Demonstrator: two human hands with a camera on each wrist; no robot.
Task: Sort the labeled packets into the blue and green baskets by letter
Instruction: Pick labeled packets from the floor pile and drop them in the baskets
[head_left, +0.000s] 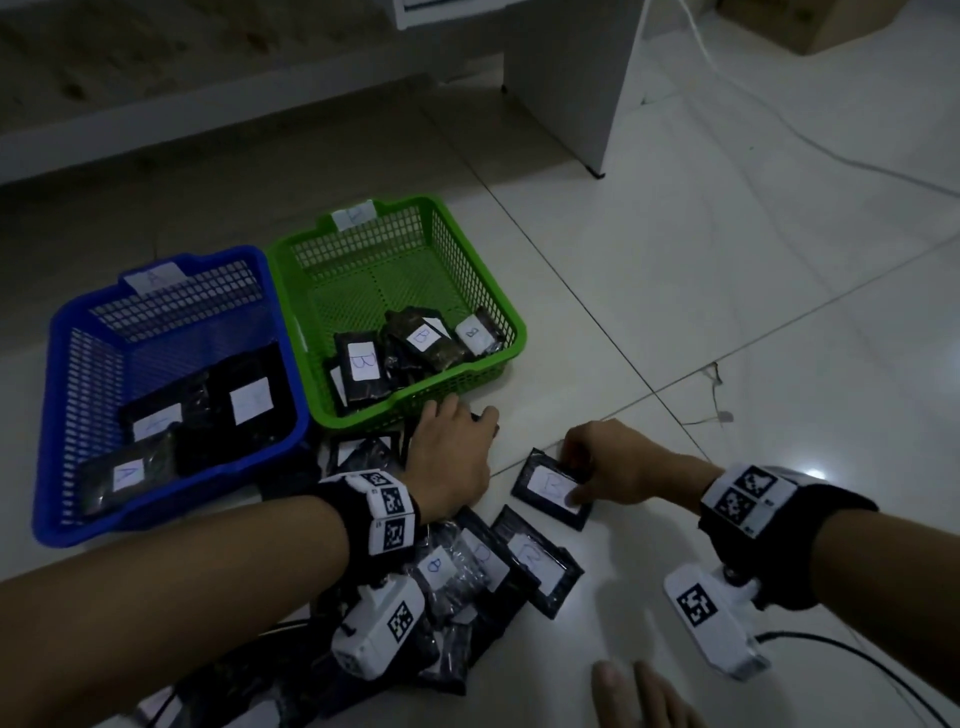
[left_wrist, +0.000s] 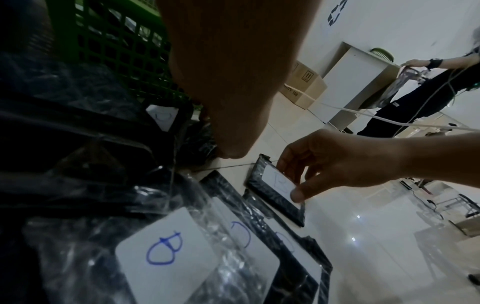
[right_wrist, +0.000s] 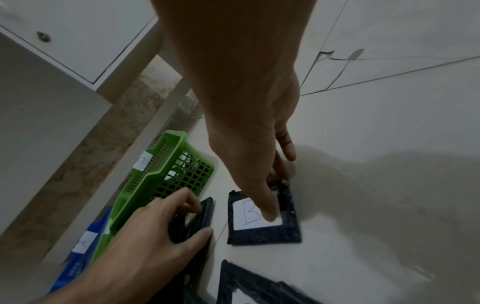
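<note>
Down on the floor (head_left: 727, 322) stand two baskets, side by side and touching — a blue basket (head_left: 78, 364) tagged A and a green basket (head_left: 483, 270) tagged B. Four dark packets are visible in the blue basket, three with white labels showing, two of those legibly A. About four lie in the green basket, three of them showing a B.

Two hands work just in front of the baskets. The right hand (head_left: 618, 462) pinches a B packet (head_left: 545, 491) lying flat on the tile, apart from the heap: the thumb presses its white label while the fingers curl over the far edge. The left hand (head_left: 457, 447) curls its fingers and thumb round the edge of a dark packet (right_wrist: 205, 214) against the green basket's near wall; its letter is hidden.

Under and behind the left forearm sprawls a loose pile of packets (head_left: 493, 566) — at least three B labels face up, the rest too overlapped to count. Each wrist carries a band and a small white camera block with black-and-white square markers.

Pale glossy tiles cover the floor, one joint cracked to the right. A white cabinet leg (head_left: 571, 104), a white cable (head_left: 779, 119) and a cardboard box (head_left: 831, 21) lie beyond. The left wrist view catches another person standing far off.
</note>
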